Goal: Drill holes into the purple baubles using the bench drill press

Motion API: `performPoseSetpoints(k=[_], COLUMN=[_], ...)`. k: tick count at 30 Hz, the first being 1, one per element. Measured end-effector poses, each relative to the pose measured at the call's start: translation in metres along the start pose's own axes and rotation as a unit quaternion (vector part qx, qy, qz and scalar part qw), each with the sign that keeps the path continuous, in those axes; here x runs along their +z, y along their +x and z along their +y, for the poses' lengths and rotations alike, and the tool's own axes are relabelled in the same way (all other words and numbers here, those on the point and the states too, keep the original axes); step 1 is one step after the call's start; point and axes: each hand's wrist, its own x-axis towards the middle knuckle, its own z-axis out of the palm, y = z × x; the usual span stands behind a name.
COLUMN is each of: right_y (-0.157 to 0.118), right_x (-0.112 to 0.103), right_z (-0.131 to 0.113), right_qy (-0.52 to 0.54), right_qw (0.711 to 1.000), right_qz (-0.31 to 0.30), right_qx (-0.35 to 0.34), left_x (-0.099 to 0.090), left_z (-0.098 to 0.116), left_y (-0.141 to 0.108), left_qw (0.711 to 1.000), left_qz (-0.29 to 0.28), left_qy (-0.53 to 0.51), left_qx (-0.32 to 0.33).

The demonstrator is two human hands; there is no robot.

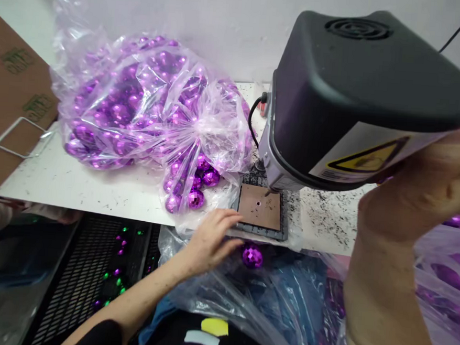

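The left hand, empty with fingers parted, could be nicked by straying far and right beneath the drill; how the right hand's fingers sit on the right hand, I cannot tell.

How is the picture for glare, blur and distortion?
Head view: bright glints streak the clear plastic bag; head view: the right hand looks soft and runs off the frame edge; head view: a wide lens seems to stretch the black machine housing and cardboard box.

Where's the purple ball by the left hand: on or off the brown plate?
Off: the purple ball shows in front of the table, clear of the brown plate.
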Motion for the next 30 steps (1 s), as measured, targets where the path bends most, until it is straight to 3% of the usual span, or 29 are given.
performPoseSetpoints(k=[3,6,9,12,15,18,21,26,30], right_y=[0.001,0.002,0.004,0.010,0.018,0.023,0.023,0.024,0.026], right_x=[0.003,0.006,0.006,0.007,0.010,0.014,0.017,0.018,0.017], right_z=[0.002,0.005,0.006,0.010,0.016,0.017,0.016,0.017,0.020], right_qy=[0.007,0.019,0.021,0.031,0.046,0.053,0.049,0.043,0.049], right_qw=[1.000,0.998,0.999,0.999,0.998,0.998,0.999,0.999,0.998], right_qz=[0.010,0.034,0.021,-0.007,-0.033,-0.035,-0.021,-0.022,-0.034], right_qx=[-0.018,-0.041,-0.033,-0.029,-0.021,-0.007,-0.002,-0.008,-0.023], left_x=[-0.021,-0.033,-0.039,-0.038,-0.029,-0.014,-0.001,0.019,0.040], left_z=[-0.035,-0.062,-0.065,-0.050,-0.037,-0.030,-0.027,-0.024,-0.028], left_y=[-0.008,-0.006,0.003,0.014,0.021,0.026,0.035,0.059,0.073], left_qw=[0.969,0.941,0.971,0.985,0.938,0.886,0.876,0.933,0.948], left_qz=[0.035,0.009,0.026,0.050,0.017,-0.007,0.009,0.061,0.100], left_qy=[0.219,0.299,0.191,-0.046,-0.285,-0.406,-0.424,-0.289,-0.230], left_qx=[-0.110,-0.161,-0.145,-0.158,-0.197,-0.225,-0.228,-0.207,-0.196])
